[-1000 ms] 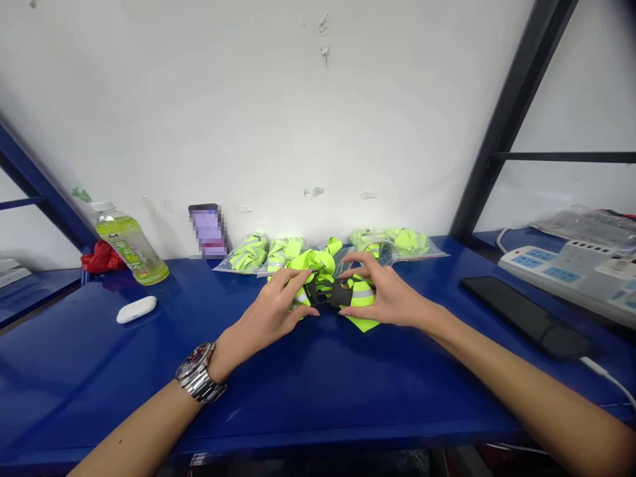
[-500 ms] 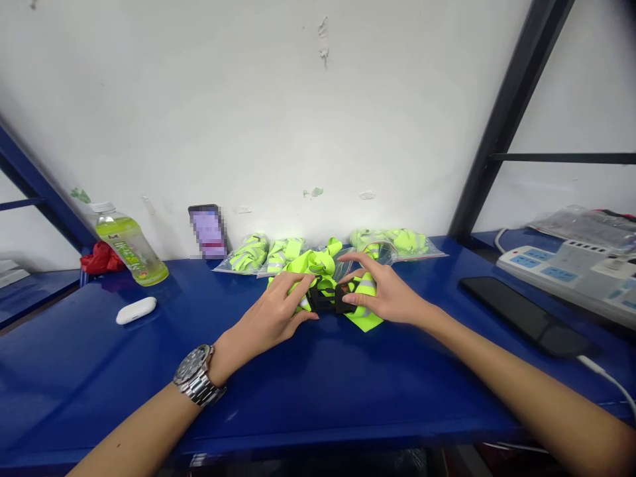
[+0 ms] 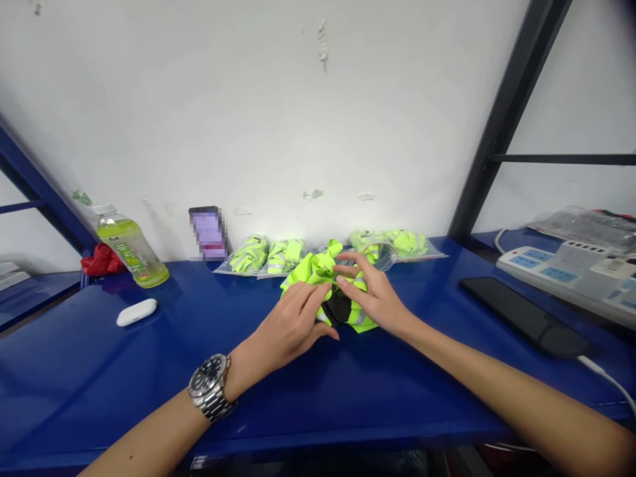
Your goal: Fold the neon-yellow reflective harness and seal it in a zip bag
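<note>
Head view, only one: bundle (image 3: 308, 266) of bright yellow-green strapping sits on the table (image 3: 322, 397) at frame centre, a bit below mid-height, both hands on or right against it. Key relation: the black piece (image 3: 338, 309) on the bundle's near side lies just right of the left hand's (image 3: 291, 321) fingertips, in the gap between its fingers and thumb, and just below the right hand's (image 3: 380, 298) thumb. So left is nearer, as I read it. Bundle runs roughly left-right across the frame, its right end dropping a little toward the lower right, a loop sticking up at the top. Long axis of the black piece: can't tell, partly covered. Left hand pose: comes in from lower left, back up, fingers bent together over the bundle's left part, thumb out below, gap facing right. Can't tell whether it's pinching anything; its own fingers hide the contact. Right hand pose: comes in from lower right, fingers pointing left over the upper right of the bundle, thumb below them, modest gap. Whether fabric is caught in it, can't tell. Right thumb tip sits near the left fingertips; touching or not, unclear. Bagged bundles behind: left bags (image 3: 285, 255), right bag (image 3: 410, 243).
</note>
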Available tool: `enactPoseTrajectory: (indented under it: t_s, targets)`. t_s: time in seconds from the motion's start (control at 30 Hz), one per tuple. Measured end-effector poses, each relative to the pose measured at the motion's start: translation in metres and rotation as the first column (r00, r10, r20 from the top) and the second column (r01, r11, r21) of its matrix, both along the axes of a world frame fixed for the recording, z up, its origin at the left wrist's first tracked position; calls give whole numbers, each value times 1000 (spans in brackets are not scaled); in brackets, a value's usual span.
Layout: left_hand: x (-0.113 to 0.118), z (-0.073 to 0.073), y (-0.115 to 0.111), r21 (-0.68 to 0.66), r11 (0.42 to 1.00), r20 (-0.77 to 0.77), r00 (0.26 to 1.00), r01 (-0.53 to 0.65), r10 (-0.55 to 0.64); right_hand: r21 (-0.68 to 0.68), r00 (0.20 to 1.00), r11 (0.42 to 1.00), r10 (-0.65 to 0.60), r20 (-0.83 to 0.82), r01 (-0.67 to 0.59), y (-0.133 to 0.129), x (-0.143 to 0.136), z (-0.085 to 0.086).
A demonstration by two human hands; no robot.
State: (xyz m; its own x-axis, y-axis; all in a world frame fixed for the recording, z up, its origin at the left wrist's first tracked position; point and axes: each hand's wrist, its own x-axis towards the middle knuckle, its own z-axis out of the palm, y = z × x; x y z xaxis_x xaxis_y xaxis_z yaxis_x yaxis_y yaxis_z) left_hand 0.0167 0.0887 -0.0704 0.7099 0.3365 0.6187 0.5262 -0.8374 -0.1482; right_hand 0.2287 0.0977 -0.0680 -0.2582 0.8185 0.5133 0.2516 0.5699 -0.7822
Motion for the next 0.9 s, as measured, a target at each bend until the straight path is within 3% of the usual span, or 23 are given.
enactPoseTrajectory:
  t_s: [0.13, 0.2, 0.3, 0.33, 0.4, 0.43, 0.5, 0.6, 0.67, 0.73, 0.9]
  targets:
    - [1, 4, 3, 28, 992, -21, 992, -122, 123, 89, 991, 995, -60, 123, 49, 1, 0, 5]
    - [-1, 6, 1, 115, 973, 14, 980, -200, 200, 127, 983, 990, -74, 167, 53, 3, 2, 7]
    - [3, 5, -16, 222, 968, 61, 992, -120, 109, 105, 984, 984, -151, 93, 142, 9, 5, 8]
    - [7, 4, -23, 172, 984, 52, 998, -51, 43, 78, 983, 981, -180, 40, 176, 10, 6, 8]
    - [18, 3, -37, -124, 992, 75, 997, 9, 0, -12, 976, 980, -197, -93, 197, 12, 8, 8]
    - [24, 3, -41, -321, 947, 110, 992, -17, 55, -69, 969, 982, -183, -167, 174, 13, 8, 9]
    - [35, 6, -45, -634, 773, 214, 957, -17, 197, -180, 942, 979, -152, -299, 101, 12, 8, 11]
    - [46, 13, -38, -850, 511, 347, 867, 129, 359, -296, 892, 955, -160, -423, 30, 9, 7, 14]
    - [51, 16, -30, -881, 410, 416, 796, 234, 440, -359, 856, 933, -178, -484, -9, 7, 7, 17]
    - [54, 15, -22, -858, 358, 511, 693, 369, 508, -411, 828, 910, -185, -529, -59, 5, 7, 21]
    - [56, 10, -6, -591, 140, 707, 427, 795, 564, -457, 841, 865, -82, -534, -206, -2, 6, 27]
